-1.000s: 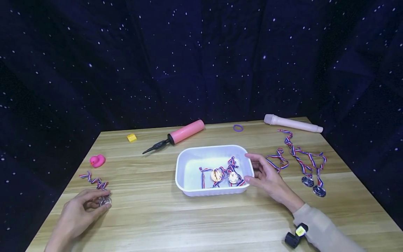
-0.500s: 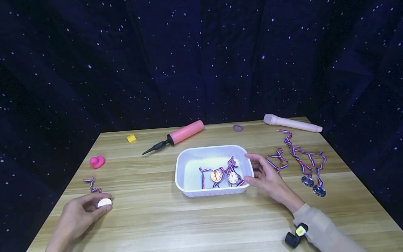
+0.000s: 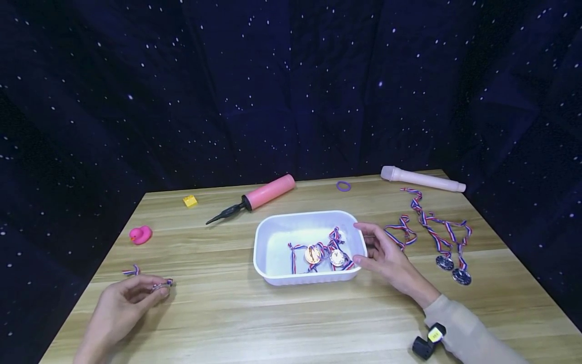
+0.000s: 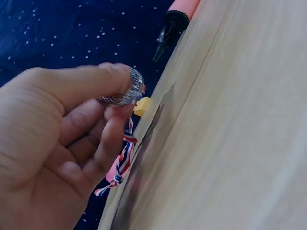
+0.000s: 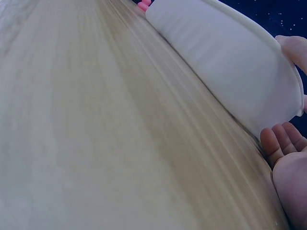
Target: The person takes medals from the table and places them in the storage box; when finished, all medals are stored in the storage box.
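My left hand (image 3: 123, 308) pinches a silver medal (image 4: 137, 82) between thumb and fingers at the left of the table. Its red, white and blue ribbon (image 4: 126, 154) hangs down past the fingers in the left wrist view. At the middle stands a white plastic tub (image 3: 291, 278). My right hand (image 3: 386, 255) grips the tub's right end, thumb and index finger at the rim and the other fingers curled against the outer wall. Inside the tub lie a gold-coloured medal (image 3: 312, 254) and a paler, shiny medal (image 3: 337, 258) among tangled ribbons.
Two silver medals (image 3: 444, 262) with ribbons lie on the right, beside a looped ribbon (image 3: 404, 232). Toward the back are a pink balloon pump (image 3: 271, 192), a purple ring (image 3: 343, 186) and a pale pink toy microphone (image 3: 423, 179). A pink rubber duck (image 3: 142, 234) and a yellow block (image 3: 190, 201) sit left.
My left hand has lifted the medal and shifted slightly right, tilting it edge-on; its ribbon has drawn along toward the hand. My right hand and the tub have stayed in place.
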{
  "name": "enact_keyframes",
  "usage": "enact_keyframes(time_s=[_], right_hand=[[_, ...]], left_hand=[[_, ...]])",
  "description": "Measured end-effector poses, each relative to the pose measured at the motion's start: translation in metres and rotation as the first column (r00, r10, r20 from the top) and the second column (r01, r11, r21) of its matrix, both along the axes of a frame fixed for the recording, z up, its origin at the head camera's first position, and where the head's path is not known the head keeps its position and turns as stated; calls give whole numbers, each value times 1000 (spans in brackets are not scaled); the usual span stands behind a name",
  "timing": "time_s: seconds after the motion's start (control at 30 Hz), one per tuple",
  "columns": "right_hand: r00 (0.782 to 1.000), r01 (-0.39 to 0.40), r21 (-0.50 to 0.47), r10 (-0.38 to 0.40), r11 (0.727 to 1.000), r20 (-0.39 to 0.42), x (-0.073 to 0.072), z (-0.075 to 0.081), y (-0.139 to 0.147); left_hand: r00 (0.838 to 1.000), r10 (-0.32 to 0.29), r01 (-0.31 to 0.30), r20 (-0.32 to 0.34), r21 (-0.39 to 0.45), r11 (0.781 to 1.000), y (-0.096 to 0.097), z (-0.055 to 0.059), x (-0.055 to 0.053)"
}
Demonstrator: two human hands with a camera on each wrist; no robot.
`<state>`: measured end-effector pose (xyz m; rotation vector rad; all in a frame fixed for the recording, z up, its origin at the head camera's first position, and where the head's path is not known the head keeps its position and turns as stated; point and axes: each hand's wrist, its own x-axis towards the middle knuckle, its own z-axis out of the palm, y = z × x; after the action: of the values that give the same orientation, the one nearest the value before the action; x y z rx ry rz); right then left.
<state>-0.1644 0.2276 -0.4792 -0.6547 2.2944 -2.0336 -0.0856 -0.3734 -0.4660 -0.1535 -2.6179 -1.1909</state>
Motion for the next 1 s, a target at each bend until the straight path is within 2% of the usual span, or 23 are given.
enact_keyframes(time_s=[0.1,0.23,0.53,0.73,1.0], right_hand=[[1000,-2,-2,2,1000,-1,0,0,0],[1000,-4,-1,4,1000,0,0,0,0],[1000,1,3,-1,1000,-2,0,-1,1],[1000,6,16,-6,1000,-1,0,-2,1],[1000,14,19,-13,1000,-1,0,-1,1]], left_hand=[[999,15,-17,-36,-50,999,5,6,0],[997,49,-52,-53,-58,997,12,15,1],[999,32,-32,-3,57,998,29,38,-4],[994,-12,15,-105,26,1000,42,57,-11],[979,-48,61,-199,59,996,60,86,-23]])
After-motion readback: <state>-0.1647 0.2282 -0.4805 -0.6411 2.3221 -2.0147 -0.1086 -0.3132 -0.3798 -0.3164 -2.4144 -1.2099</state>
